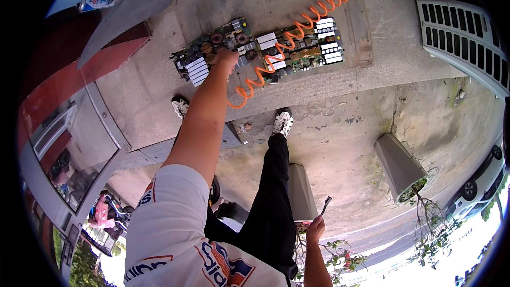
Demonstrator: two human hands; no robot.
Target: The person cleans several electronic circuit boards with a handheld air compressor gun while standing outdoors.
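Observation:
My left hand (227, 59) is closed over the left circuit board (196, 69), a green board crowded with silver heat sinks and copper coils. What its fingers hold is hidden. An orange coiled hose (321, 9) crosses the right circuit board (331, 47) and runs out of sight behind my left forearm. Both boards lie side by side on the concrete. Lower down, away from the boards, my right hand (315, 228) grips a small dark brush (326, 204) by its handle, bristle end up.
My shoes (283, 122) stand just below the boards. A spray can (99, 2) lies at the upper left. At the right is a white slotted panel (461, 29). Two tapered planters (398, 167) with plants and a parked car (478, 186) are farther off. A metal-framed glass door (74, 154) stands left.

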